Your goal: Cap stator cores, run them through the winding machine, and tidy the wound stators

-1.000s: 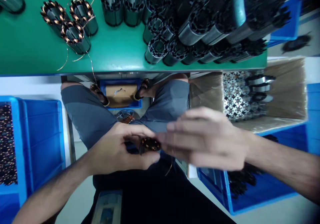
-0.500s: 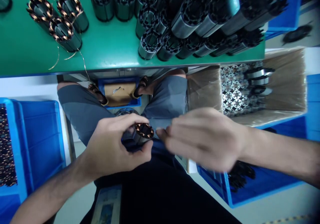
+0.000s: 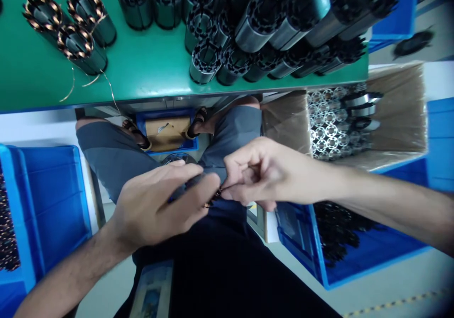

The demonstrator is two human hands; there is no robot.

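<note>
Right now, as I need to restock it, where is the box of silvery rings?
In the head view, the box is at the right, appearing between the green table and the right forearm.

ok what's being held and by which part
The left hand holds a dark cylinder around its body; the right hand is at its copper-wound end, its hold unclear.

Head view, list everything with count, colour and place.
Bench: one, green, top
Wound cores: three, dark with copper, bench's left
Wires: several, copper, beside these
Dark cores: many, black, bench's middle and right
Carton: one, brown, right
Rings: many, silvery, in carton
Bins: several, blue, both sides
Parts: many, black, right bin
Tray: one, blue, below bench
Cardboard: one, brown, in tray
Held core: one, dark, centre, mostly hidden
Sandals: two, dark, by tray
Left hand: one, bare, around held core
Right hand: one, bare, at core's end
</note>
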